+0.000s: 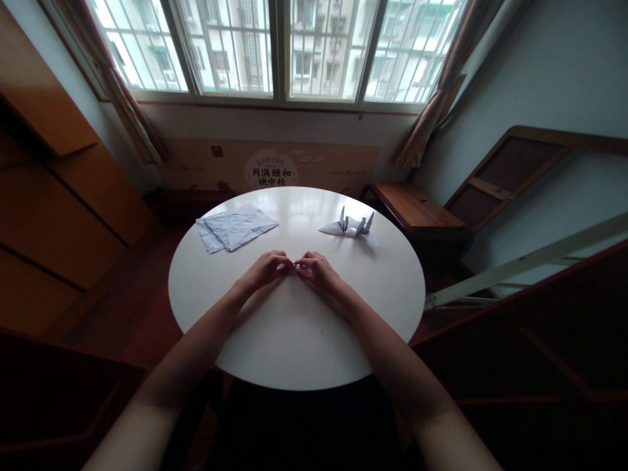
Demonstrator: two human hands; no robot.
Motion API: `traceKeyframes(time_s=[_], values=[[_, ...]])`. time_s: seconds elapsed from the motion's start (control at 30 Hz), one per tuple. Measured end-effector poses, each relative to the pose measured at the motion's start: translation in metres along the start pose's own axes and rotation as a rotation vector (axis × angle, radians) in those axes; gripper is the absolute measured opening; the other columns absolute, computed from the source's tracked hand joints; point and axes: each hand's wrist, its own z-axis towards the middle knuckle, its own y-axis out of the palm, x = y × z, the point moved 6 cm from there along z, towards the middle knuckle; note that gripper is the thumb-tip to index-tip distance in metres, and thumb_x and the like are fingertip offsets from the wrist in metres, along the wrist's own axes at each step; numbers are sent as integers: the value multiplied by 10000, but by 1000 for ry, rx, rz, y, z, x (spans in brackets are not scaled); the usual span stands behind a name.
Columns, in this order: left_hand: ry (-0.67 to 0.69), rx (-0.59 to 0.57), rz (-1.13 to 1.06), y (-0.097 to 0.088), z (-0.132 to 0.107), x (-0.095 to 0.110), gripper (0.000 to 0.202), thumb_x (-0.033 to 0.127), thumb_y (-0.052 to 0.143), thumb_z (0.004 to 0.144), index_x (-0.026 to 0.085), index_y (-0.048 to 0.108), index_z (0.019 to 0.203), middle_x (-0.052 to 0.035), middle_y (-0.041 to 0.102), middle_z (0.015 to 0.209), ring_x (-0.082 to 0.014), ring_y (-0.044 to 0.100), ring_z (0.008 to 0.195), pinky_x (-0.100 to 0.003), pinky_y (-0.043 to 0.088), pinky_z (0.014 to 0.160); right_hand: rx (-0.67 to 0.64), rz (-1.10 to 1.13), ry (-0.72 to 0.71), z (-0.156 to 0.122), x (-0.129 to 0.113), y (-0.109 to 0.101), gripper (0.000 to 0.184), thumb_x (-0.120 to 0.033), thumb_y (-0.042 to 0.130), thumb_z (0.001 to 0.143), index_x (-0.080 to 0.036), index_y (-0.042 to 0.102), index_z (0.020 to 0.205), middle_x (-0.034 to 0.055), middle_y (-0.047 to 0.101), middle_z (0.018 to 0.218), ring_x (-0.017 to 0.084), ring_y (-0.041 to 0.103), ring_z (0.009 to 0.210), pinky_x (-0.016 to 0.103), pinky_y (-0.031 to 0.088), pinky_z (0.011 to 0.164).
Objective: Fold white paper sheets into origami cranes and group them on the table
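Note:
My left hand (268,269) and my right hand (318,270) meet over the middle of the round white table (294,340). Both are closed, thumbs and fingertips pinched together on a small pale piece of folded paper (295,267). Most of that paper is hidden behind the fingers, so its shape does not show. Beyond my right hand stand two folded paper cranes, one on the left (337,227) and one on the right (364,228), close together. Past my left hand lie creased grey-white paper sheets (240,227), overlapping one another.
Behind the table's right edge is a low wooden bench (417,206). Orange-brown cabinets (53,216) line the left side. A printed cardboard panel (196,163) leans under the barred window (235,46). On the right, a pale metal frame (520,265) slants near the table.

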Motion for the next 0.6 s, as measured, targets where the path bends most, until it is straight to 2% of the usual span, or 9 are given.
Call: traceKeyframes(time_s=[0.13,0.27,0.47,0.53,0.6], values=[[23,-8,-50,-2,2,6,140,176,604,855,202,720,929,-57,697,887,-167,651,780,-262,467,722,18,-16,9,-1,0,0,123,-196,680,829,-216,725,942,57,654,912,197,577,880,320,423,811],[86,-54,-59,-1,3,14,175,168,563,878,205,730,912,-62,717,919,-164,673,786,-276,472,776,9,-12,9,0,2,1,69,-217,675,840,-222,740,863,53,645,876,188,574,848,315,421,788],[117,-60,-60,1,1,16,126,243,619,860,214,736,896,-65,702,898,-162,660,787,-276,480,757,3,1,29,1,9,3,54,-240,703,819,-224,747,845,53,653,889,195,576,859,330,419,803],[116,-57,-71,0,1,17,124,242,618,860,210,737,879,-66,698,889,-161,655,787,-263,482,731,20,-8,41,1,12,-3,54,-249,702,818,-224,748,831,54,659,894,203,575,868,349,415,821],[105,-63,-60,-1,1,19,139,231,601,868,205,738,864,-63,698,871,-153,653,757,-250,482,703,92,-33,75,1,15,-13,74,-257,680,833,-224,747,836,61,660,913,221,571,898,382,409,850]])
